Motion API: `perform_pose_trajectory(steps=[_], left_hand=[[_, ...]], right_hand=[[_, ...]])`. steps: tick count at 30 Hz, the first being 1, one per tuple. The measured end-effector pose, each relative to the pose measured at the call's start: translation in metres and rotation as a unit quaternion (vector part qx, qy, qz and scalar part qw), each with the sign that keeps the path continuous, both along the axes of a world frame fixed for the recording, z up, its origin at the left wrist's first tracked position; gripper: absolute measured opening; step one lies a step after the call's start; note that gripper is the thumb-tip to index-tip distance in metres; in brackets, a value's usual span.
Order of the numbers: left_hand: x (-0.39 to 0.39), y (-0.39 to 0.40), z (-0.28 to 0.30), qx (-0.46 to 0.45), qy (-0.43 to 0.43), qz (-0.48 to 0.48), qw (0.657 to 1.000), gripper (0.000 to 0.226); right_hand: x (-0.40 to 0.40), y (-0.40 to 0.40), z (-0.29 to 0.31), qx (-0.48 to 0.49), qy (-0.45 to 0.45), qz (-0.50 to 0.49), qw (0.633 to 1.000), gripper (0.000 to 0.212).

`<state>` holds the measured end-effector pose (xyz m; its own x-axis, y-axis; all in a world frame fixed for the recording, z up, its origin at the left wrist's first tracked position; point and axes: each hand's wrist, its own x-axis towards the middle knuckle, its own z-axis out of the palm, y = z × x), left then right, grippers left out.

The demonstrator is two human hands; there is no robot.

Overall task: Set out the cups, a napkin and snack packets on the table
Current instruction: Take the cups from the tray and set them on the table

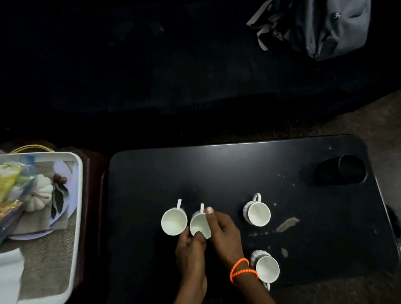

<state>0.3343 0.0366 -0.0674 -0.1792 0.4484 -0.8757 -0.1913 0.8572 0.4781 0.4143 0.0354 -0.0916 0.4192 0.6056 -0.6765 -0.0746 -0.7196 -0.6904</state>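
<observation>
- Both hands closing on second cup (pixel 199 224): left hand (pixel 190 250) pinching its near rim, right hand (pixel 222 230) wrapping its right side.
- Cup sitting mid-table (pixel 241 164), touching leftmost cup (pixel 174 221); two more cups (pixel 257 213) (pixel 266 269) standing right.
- Looking like thin china: light, stiff, chippable. Handle or rim suiting best.
- Packets (pixel 2 179) waiting in tray (pixel 79 178).

We seem to be in a dim home room: beyond our hands, a low black table (pixel 241 168) with teacups (pixel 257 212), a grey backpack (pixel 327 22) on dark floor.
</observation>
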Motion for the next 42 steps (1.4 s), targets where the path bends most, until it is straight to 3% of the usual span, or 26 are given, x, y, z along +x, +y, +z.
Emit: perform_pose_trajectory(steps=[11, 17, 20, 23, 26, 29, 33, 35, 37, 39, 42], left_hand=[[0.011, 0.019, 0.000, -0.008, 0.021, -0.049, 0.999, 0.030], [0.006, 0.016, 0.004, -0.023, -0.002, -0.049, 0.999, 0.016], [-0.012, 0.009, 0.005, -0.057, -0.007, -0.017, 0.998, 0.015], [-0.037, 0.015, 0.005, 0.014, 0.120, -0.078, 0.990, 0.016], [-0.058, 0.038, 0.007, 0.212, 0.250, -0.232, 0.916, 0.027], [-0.069, 0.071, -0.003, 0.337, 0.252, -0.437, 0.795, 0.047], [-0.082, 0.106, -0.014, 0.281, 0.227, -0.658, 0.660, 0.066], [-0.092, 0.112, -0.016, 0.263, 0.237, -0.689, 0.632, 0.067], [-0.103, 0.112, -0.017, 0.260, 0.261, -0.679, 0.635, 0.067], [-0.115, 0.106, -0.018, 0.238, 0.283, -0.653, 0.661, 0.069], [-0.132, 0.095, -0.022, 0.150, 0.255, -0.584, 0.756, 0.077]], right_hand=[[0.014, 0.022, 0.005, -0.008, -0.011, 0.008, 1.000, 0.039], [0.017, 0.022, 0.006, 0.030, -0.043, 0.024, 0.998, 0.019], [0.007, 0.014, 0.010, 0.044, -0.144, -0.050, 0.987, 0.021], [-0.011, -0.001, 0.012, -0.034, -0.135, -0.159, 0.977, 0.036], [-0.036, -0.011, 0.010, -0.167, 0.051, -0.251, 0.952, 0.045], [-0.065, -0.013, 0.006, -0.200, 0.236, -0.270, 0.912, 0.055], [-0.090, -0.004, 0.000, -0.167, 0.259, -0.226, 0.924, 0.050], [-0.095, 0.003, 0.001, -0.155, 0.248, -0.209, 0.933, 0.042], [-0.096, 0.008, 0.001, -0.140, 0.246, -0.206, 0.937, 0.039], [-0.096, 0.009, 0.002, -0.123, 0.253, -0.212, 0.936, 0.041], [-0.097, 0.007, 0.002, -0.100, 0.266, -0.217, 0.934, 0.038]])
